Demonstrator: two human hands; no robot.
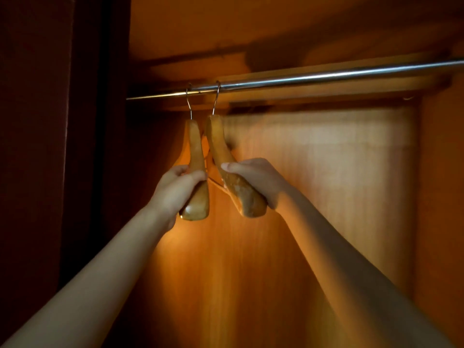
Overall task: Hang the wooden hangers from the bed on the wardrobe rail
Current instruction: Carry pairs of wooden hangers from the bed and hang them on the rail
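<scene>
Two wooden hangers hang side by side near the left end of the metal wardrobe rail [326, 76], each with its wire hook over the rail. My left hand [175, 189] grips the near shoulder end of the left hanger [195, 146]. My right hand [258, 177] grips the near shoulder end of the right hanger [221, 146], which tilts to the right at the bottom. The far shoulders of both hangers are hidden behind the near ones.
The wardrobe's dark left side wall [75, 146] stands close beside the left hanger. A wooden shelf [226, 33] sits just above the rail. The wooden back panel [313, 184] lies behind, and the right side wall [442, 197] is far off.
</scene>
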